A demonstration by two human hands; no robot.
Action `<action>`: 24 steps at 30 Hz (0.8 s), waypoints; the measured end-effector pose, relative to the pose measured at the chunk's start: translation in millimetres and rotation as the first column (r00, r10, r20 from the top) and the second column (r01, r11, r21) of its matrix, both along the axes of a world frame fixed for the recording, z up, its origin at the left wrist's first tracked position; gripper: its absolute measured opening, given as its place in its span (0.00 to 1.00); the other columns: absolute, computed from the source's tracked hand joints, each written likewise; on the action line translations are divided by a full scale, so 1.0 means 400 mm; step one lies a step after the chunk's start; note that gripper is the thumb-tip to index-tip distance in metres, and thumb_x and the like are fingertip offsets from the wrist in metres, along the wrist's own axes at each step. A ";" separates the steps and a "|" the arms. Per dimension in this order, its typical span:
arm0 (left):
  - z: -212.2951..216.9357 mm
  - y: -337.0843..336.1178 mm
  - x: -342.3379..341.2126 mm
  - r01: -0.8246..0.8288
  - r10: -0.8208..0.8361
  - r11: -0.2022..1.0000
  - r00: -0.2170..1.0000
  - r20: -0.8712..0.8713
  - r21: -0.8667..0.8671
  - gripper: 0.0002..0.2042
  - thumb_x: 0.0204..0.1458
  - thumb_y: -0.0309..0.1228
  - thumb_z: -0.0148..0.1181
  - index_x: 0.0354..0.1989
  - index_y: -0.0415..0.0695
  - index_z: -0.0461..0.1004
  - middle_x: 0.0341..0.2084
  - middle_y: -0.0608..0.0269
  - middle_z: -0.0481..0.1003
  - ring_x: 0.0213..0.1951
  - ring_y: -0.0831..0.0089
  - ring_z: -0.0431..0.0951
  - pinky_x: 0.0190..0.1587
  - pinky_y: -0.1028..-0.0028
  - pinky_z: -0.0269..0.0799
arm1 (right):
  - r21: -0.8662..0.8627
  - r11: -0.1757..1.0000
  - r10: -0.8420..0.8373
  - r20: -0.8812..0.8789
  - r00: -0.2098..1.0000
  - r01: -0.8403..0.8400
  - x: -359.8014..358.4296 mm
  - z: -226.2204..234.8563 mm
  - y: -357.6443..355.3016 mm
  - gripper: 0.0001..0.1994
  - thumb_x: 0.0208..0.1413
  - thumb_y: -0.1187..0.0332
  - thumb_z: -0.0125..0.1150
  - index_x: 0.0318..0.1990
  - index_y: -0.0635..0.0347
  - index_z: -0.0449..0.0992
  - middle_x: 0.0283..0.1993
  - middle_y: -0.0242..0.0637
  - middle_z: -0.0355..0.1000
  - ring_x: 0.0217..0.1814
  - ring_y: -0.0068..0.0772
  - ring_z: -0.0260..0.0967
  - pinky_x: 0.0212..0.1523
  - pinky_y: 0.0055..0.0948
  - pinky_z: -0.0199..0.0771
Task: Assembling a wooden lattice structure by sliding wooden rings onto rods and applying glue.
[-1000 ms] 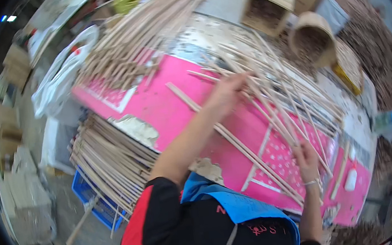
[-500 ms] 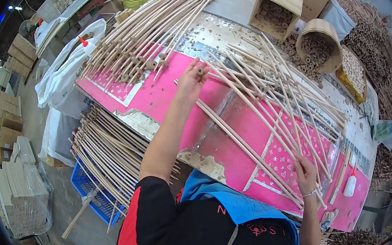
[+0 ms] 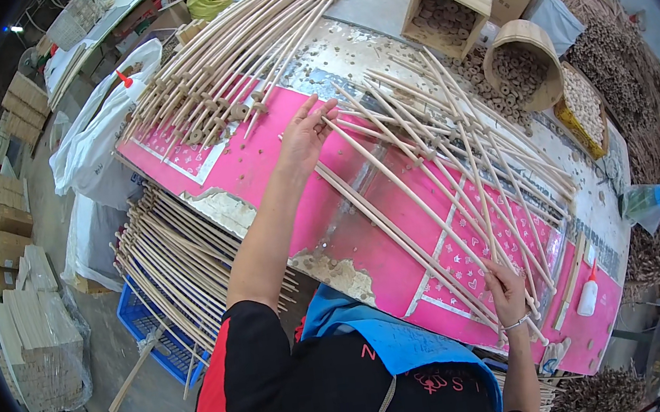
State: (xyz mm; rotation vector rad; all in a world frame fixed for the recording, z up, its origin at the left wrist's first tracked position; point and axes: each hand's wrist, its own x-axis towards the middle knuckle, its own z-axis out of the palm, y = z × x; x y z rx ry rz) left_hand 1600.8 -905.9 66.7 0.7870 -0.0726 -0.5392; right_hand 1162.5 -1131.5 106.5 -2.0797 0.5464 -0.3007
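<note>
One long pale wooden stick [image 3: 405,183] spans between my two hands over the table. My left hand [image 3: 307,137] is closed at its far end, fingertips pinched around the tip. Whether a wooden ring is also between those fingers I cannot make out. Lower right, my right hand [image 3: 506,293] grips the near end of this stick. Beside it, a pair of sticks [image 3: 399,239] lies side by side on the pink table cover [image 3: 310,208]. To the right, a loose heap of crossing sticks [image 3: 496,167] rests on the table, some with small rings on them.
A big bundle of sticks with wooden rings [image 3: 246,44] covers the far left of the table. Wooden tubs [image 3: 526,37] spill brown rings at the far right. A white glue bottle [image 3: 589,296] stands near the right edge. A blue crate [image 3: 138,309] of sticks sits below left.
My left hand has turned from palm-up, with a wooden ring at its fingers, to pinching the stick's far end. The stick has come away from the heap, leftward. My right hand stays near its place.
</note>
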 end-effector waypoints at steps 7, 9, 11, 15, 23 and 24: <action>0.051 -0.001 -0.015 0.030 -0.031 0.999 0.998 0.060 0.011 0.26 0.64 0.23 0.55 0.67 0.38 0.53 0.59 0.43 0.72 0.54 0.61 0.78 0.61 0.66 0.75 | 0.150 0.988 -0.020 -0.101 0.995 0.035 0.012 0.022 0.027 0.13 0.64 0.74 0.58 0.53 0.66 0.79 0.23 0.30 0.70 0.24 0.19 0.67 0.27 0.23 0.67; 0.080 -0.027 -0.050 0.202 -0.208 0.976 0.975 0.081 0.080 0.33 0.63 0.23 0.56 0.71 0.36 0.43 0.54 0.43 0.75 0.50 0.62 0.81 0.56 0.63 0.79 | 0.118 0.993 0.021 -0.095 0.995 -0.010 0.034 0.038 0.052 0.13 0.66 0.73 0.56 0.54 0.68 0.78 0.23 0.29 0.70 0.24 0.17 0.66 0.27 0.22 0.66; 0.102 -0.081 -0.119 0.366 -0.366 0.931 0.928 0.070 0.012 0.32 0.62 0.22 0.57 0.70 0.38 0.45 0.54 0.42 0.75 0.52 0.61 0.80 0.57 0.65 0.79 | 0.087 0.996 0.005 -0.055 0.998 0.000 0.080 0.039 0.073 0.13 0.67 0.72 0.55 0.54 0.68 0.78 0.24 0.28 0.69 0.26 0.16 0.65 0.28 0.20 0.64; 0.110 -0.189 -0.289 0.480 -0.472 0.877 0.864 0.172 -0.005 0.42 0.61 0.23 0.59 0.75 0.39 0.34 0.62 0.44 0.68 0.55 0.59 0.78 0.58 0.63 0.77 | 0.127 0.989 -0.087 0.102 0.991 0.074 0.193 -0.001 0.054 0.14 0.67 0.70 0.56 0.56 0.66 0.77 0.25 0.29 0.71 0.26 0.18 0.67 0.28 0.22 0.67; 0.066 -0.014 -0.197 0.155 -0.208 0.927 0.970 0.124 0.342 0.30 0.65 0.28 0.55 0.74 0.41 0.53 0.58 0.52 0.73 0.53 0.67 0.79 0.54 0.70 0.75 | -0.809 0.565 -0.005 0.192 0.981 0.162 0.231 0.015 -0.100 0.17 0.61 0.71 0.61 0.58 0.60 0.76 0.42 0.43 0.77 0.43 0.43 0.75 0.42 0.38 0.74; 0.063 0.008 -0.198 0.135 -0.194 0.922 0.972 0.130 0.364 0.28 0.65 0.27 0.55 0.73 0.42 0.56 0.56 0.54 0.75 0.50 0.69 0.79 0.52 0.72 0.75 | -0.699 0.711 -0.027 0.074 0.997 0.071 0.210 0.003 -0.057 0.19 0.56 0.67 0.66 0.55 0.59 0.77 0.49 0.47 0.75 0.51 0.53 0.72 0.50 0.46 0.72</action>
